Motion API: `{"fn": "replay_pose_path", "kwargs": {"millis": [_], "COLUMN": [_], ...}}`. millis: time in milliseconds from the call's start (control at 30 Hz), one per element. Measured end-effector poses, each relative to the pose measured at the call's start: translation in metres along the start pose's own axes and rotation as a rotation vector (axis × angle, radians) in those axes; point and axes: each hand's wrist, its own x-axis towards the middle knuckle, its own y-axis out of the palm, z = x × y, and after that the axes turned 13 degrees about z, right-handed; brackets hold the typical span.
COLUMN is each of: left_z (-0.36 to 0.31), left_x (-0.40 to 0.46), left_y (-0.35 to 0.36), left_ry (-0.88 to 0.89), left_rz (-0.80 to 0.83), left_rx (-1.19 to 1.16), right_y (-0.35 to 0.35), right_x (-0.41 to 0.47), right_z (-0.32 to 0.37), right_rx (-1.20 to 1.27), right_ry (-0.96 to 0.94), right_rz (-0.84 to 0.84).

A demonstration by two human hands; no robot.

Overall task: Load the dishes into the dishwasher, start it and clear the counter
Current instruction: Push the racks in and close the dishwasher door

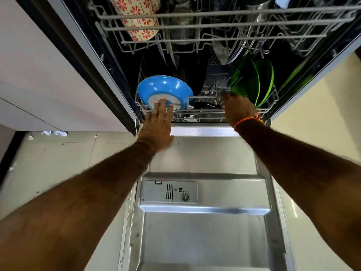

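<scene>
Dishes are being seen already loaded in the dishwasher: a blue bowl (pixel 165 89) is being kept on its edge in the lower rack (pixel 203 114), just beyond the left hand (pixel 157 124), and green plates (pixel 254 79) are being stood upright just beyond and outward of the right hand (pixel 237 109). Above both hands, a floral cup (pixel 136 14) and glassware are being carried by the upper rack (pixel 214 26), which is drawn out over the lower one. The left hand is being held flat, fingers straight and spread, with fingertips (pixel 162 100) laid against the bowl's base and the rack's front wire; nothing is being gripped. The right hand is being reached to the rack's front rail beside the green plates; its fingers are turned away, so whether the rail is being curled round cannot be told. The open door (pixel 205 222) is lying beneath both forearms.

Judged from this, the lower rack is probably being pushed home. Risk is being carried by an uneven push: the rack could be skewed on its runners and jammed. The bowl, being pressed at its base, could be tipped backward onto its neighbours. The plates could be rattled loose by a hard stop.
</scene>
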Motion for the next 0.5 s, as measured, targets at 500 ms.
{"fn": "replay_pose_path", "kwargs": {"millis": [500], "left_z": [-0.032], "left_x": [-0.068], "left_y": [0.011], "left_ry": [0.038], "left_rz": [0.245], "left_rx": [-0.187], "right_y": [0.051], "right_x": [-0.072], "right_z": [-0.004], "right_rx": [0.006], "right_ry": [0.142], "right_rz": [0.039]}}
